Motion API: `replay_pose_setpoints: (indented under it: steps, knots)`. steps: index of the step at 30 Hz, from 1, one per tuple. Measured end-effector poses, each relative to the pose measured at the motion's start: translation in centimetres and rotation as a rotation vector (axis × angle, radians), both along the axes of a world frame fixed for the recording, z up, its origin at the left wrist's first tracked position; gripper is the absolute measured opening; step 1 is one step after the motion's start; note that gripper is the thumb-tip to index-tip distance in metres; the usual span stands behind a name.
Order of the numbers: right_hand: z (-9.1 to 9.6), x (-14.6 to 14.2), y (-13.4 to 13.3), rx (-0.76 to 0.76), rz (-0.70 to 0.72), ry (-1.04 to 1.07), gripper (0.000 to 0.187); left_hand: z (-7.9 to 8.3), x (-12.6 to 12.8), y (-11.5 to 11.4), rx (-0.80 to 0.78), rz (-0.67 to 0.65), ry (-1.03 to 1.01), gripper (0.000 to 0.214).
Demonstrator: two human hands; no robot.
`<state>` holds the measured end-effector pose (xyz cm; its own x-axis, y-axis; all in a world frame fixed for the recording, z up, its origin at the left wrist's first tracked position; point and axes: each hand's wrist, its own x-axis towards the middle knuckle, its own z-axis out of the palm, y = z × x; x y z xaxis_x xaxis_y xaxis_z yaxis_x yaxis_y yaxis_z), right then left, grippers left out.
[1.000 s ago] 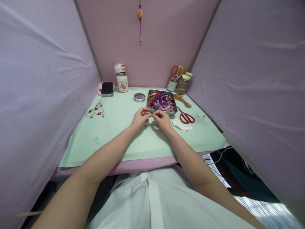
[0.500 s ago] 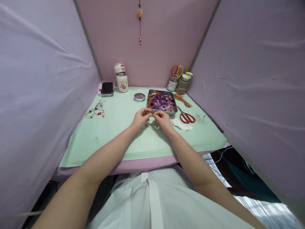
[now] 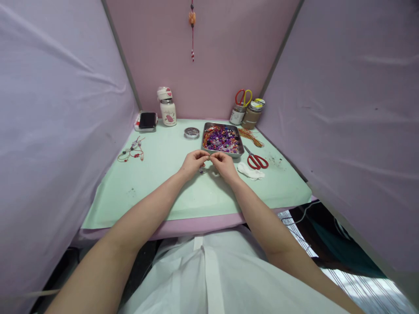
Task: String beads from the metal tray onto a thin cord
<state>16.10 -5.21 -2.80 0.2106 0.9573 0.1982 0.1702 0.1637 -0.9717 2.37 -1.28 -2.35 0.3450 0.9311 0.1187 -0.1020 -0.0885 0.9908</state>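
Note:
My left hand [image 3: 194, 164] and my right hand [image 3: 224, 165] meet fingertip to fingertip over the table, just in front of a metal tray of beads [image 3: 223, 139]. Both are closed in a pinch on a thin greenish cord [image 3: 209, 157], of which only a tiny bit shows between the fingers. Below the left fingers hangs or lies a small purple bead piece [image 3: 201, 171], with a loop of the cord beside it. Whether that loop rests on the table I cannot tell.
Right of my hands lie red-handled scissors [image 3: 257, 162], a crumpled white cloth [image 3: 250, 171] and a bundle of orange-brown cords [image 3: 251, 137]. A round clear container [image 3: 191, 133] stands left of the tray. Finished-looking beaded cords [image 3: 132, 150] lie at left; a white bottle [image 3: 168, 112] stands behind.
The fingertips of my left hand have closed down a little, and the pinched cord has shifted slightly. Everything else on the table stays in place.

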Motion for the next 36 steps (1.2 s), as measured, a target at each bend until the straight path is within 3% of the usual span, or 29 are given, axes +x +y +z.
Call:
replay_pose_setpoints:
  steps: [15, 22, 36]
  knots:
    - [-0.05, 0.15, 0.1, -0.03, 0.02, -0.001, 0.021, -0.26, -0.19, 0.23, 0.246, 0.008, 0.243, 0.004]
    - [-0.12, 0.15, 0.15, -0.032, 0.053, 0.02, 0.02, 0.02, -0.02, -0.15, 0.289, 0.021, 0.354, 0.007]
    - [-0.17, 0.23, 0.26, -0.034, 0.092, 0.068, 0.024, -0.66, 0.1, 0.15, 0.208, -0.048, 0.139, 0.006]
